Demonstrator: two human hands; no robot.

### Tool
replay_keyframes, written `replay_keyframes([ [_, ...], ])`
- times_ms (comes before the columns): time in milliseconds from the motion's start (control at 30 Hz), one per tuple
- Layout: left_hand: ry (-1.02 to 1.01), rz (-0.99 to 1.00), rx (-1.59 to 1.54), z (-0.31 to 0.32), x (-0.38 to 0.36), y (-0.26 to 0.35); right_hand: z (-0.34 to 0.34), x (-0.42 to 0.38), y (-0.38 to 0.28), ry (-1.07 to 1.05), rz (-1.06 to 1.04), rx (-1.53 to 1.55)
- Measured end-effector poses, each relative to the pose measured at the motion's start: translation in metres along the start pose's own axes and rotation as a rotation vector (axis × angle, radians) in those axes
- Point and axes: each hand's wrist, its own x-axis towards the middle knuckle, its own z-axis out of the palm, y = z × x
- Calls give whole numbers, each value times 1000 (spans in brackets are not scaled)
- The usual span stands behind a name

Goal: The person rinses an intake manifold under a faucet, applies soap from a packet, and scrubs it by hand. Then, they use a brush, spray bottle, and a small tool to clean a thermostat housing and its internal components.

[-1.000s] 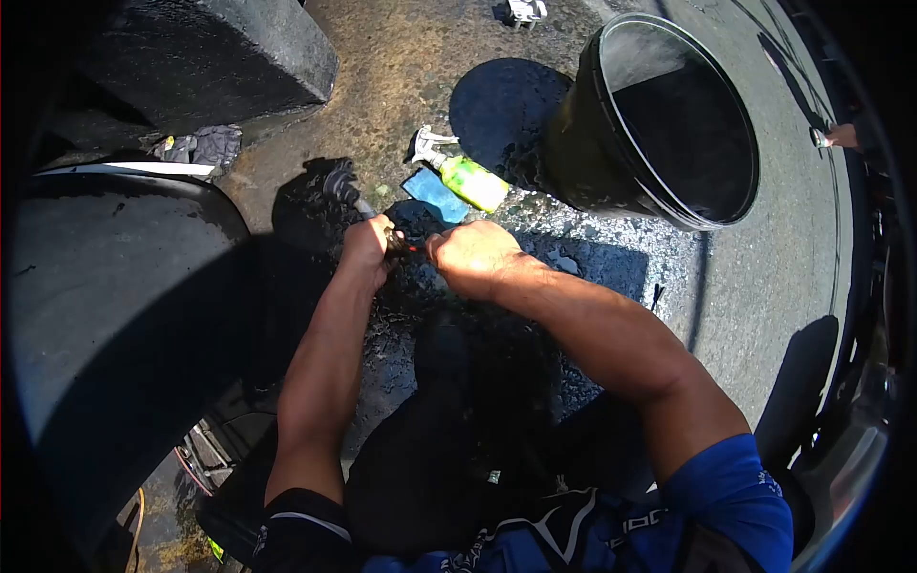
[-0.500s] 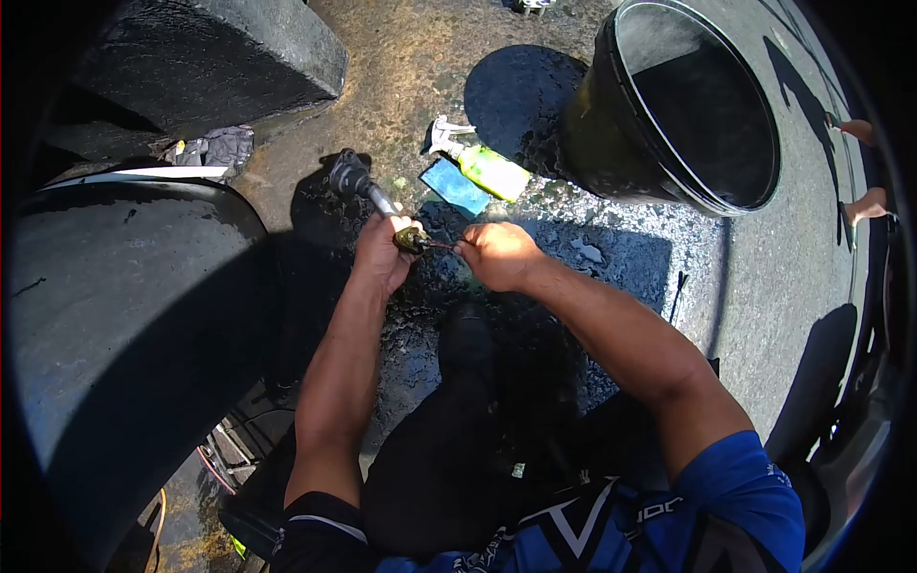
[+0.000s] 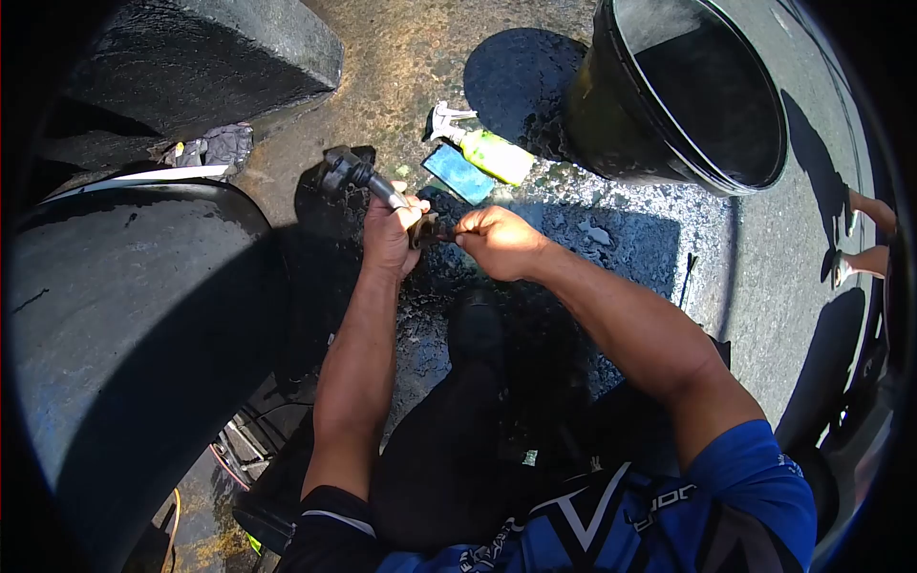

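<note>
My left hand (image 3: 388,236) is wrapped round a metal shaft (image 3: 386,193) that has a dark, chunky joint at its far end. At its near end, a greasy, brownish ring-shaped end piece (image 3: 423,232) sticks out beside my left fingers. My right hand (image 3: 501,243) is closed in a pinch just right of that end piece, on something thin and dark whose kind I cannot make out. Beyond my hands, a spray bottle (image 3: 498,158) with yellow-green liquid lies on its side against a flat blue sponge-like block (image 3: 458,174).
A large black bucket (image 3: 611,129) stands at the upper right. To the left are a dark curved panel (image 3: 124,277) and a concrete block (image 3: 220,57). The ground (image 3: 602,234) is wet and stained. Another person's feet (image 3: 864,263) show at the right edge.
The shaft's near end has turned, so its ring opening now shows more. My right hand's pinch has stayed close to it. The other person's feet have shifted downward in view.
</note>
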Motion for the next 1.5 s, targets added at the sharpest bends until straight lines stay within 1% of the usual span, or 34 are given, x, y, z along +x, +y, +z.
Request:
replay_keyframes([
  [33,32,33,0,2,2,-1,19,5,9,105,-121,-40],
  [67,4,-18,-27,10,-1,13,19,2,12,124,-202,-7],
  [100,-3,-14,-40,15,-2,21,19,1,17,142,-279,32],
  [167,-9,-10,-65,17,-6,30,16,3,4,126,-185,28],
  [200,-80,23,-130,7,4,15,17,1,-1,118,-127,29],
  [233,-44,16,-51,11,1,12,34,16,6,273,-307,15],
  [300,24,58,102,15,8,16,29,14,2,270,-317,-12],
  [367,31,38,27,16,5,30,11,-6,1,162,-319,-46],
  [400,36,22,-13,19,1,33,14,-2,5,197,-284,-55],
  [433,76,-2,15,23,-4,24,19,7,-4,244,-315,-261],
  [500,135,-5,74,36,3,14,29,22,-5,270,-162,-439],
  [533,172,7,206,33,6,19,22,15,-4,240,-226,-505],
  [567,203,4,201,30,8,24,15,0,-5,214,-283,-581],
  [600,237,7,192,28,11,29,15,0,-3,275,-310,-591],
  [633,271,-5,184,27,10,28,17,-4,2,334,-324,-594],
  [667,284,8,142,29,11,16,28,-1,-4,355,-295,-619],
  [700,159,-25,75,30,11,9,32,13,-13,390,-286,-657],
  [733,194,-33,50,39,9,16,35,19,-8,430,-344,-643],
  [767,235,-44,25,46,7,23,29,12,-7,430,-357,-652],
  [833,329,-35,129,33,14,32,16,-11,-7,409,-390,-666],
  [867,352,-28,140,30,15,28,14,-14,-10,391,-346,-682],
  [933,251,-87,111,33,6,11,26,4,-9,324,-264,-645],
  [967,192,-93,98,38,8,12,25,15,-14,302,-244,-634],
  [1000,184,-64,187,36,9,19,21,14,-12,264,-248,-569],
  [1033,202,-60,212,32,9,29,9,6,-14,165,-227,-510],
  [1100,175,-45,151,20,8,35,-4,-2,-11,84,-145,-107],
  [1167,121,-56,24,24,7,16,17,24,-6,162,-164,98],
  [1200,157,-43,-34,33,6,16,22,32,0,193,-97,144],
  [1300,106,-29,-27,5,12,28,13,5,10,104,-10,476],
  [1333,144,-34,-5,5,11,26,14,6,14,147,-22,455],
  [1367,183,-59,48,11,4,18,12,12,5,99,57,299],
  [1433,230,-73,157,28,7,8,19,21,-17,222,-146,-279],
  [1467,193,-68,213,27,9,11,17,20,-17,202,-185,-403],
  [1500,243,-71,206,23,11,16,13,11,-16,207,-207,-474],
])
